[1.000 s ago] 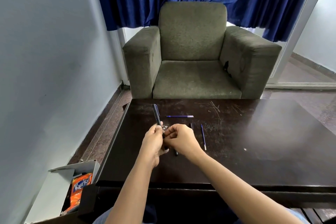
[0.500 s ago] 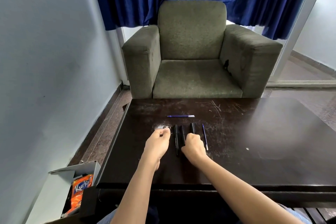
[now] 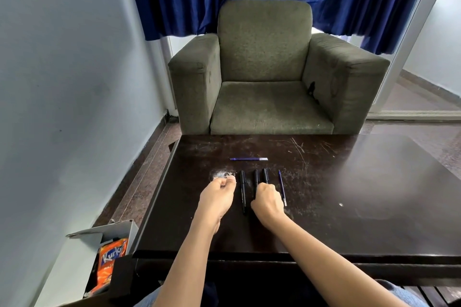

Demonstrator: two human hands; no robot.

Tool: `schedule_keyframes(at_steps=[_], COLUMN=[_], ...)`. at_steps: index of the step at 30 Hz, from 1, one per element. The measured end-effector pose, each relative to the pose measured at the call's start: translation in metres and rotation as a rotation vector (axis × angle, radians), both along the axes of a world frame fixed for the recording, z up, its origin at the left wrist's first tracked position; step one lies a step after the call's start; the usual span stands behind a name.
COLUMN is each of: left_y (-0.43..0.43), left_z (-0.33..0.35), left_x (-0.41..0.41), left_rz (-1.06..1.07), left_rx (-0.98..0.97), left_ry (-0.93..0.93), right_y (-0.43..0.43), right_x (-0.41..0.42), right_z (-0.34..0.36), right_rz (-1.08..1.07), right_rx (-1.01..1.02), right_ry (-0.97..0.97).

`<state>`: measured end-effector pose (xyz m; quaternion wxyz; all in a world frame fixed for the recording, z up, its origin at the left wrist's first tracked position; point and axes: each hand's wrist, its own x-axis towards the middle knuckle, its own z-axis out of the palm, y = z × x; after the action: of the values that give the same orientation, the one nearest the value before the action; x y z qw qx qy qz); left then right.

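Observation:
Three black pens lie side by side, pointing away from me, on the dark table [image 3: 349,194]. The left black pen [image 3: 242,190] lies free. My right hand [image 3: 268,199] is curled over the near ends of the middle pen [image 3: 256,179] and the right pen [image 3: 265,176], and seems to hold one of them. My left hand [image 3: 219,194] rests on the table to the left, its thumb and forefinger pinched together at some small silvery pieces [image 3: 220,174]. One blue refill [image 3: 281,184] lies just right of my right hand. A second blue refill [image 3: 248,159] lies crosswise farther back.
A green armchair [image 3: 269,97] stands against the table's far edge under blue curtains. A wall runs along the left. On the floor at the near left, an open box [image 3: 109,234] holds an orange snack packet [image 3: 109,264].
A second ago both hands held a black pen up above the table. The pen now lies in the row, and my hands have come down and apart onto the table.

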<state>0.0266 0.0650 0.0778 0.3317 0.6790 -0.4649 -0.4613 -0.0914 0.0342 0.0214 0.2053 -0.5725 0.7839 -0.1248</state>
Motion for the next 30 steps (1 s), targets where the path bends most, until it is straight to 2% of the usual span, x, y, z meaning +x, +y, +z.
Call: schedule_keyframes(at_steps=[16,30], left_y=[-0.0025,-0.0040], left_z=[-0.0036,-0.0058], left_x=[0.0010,0.0011], left_rz=[-0.010,-0.010], left_rx=[-0.006,-0.009], left_ry=[0.012,0.006], right_y=[-0.0076,-0.0098], right_x=[-0.0056,-0.0085], right_z=[-0.0024,-0.0025], right_rz=[0.013,0.004], right_rx=[0.027,0.035], right_ry=[0.103,0.088])
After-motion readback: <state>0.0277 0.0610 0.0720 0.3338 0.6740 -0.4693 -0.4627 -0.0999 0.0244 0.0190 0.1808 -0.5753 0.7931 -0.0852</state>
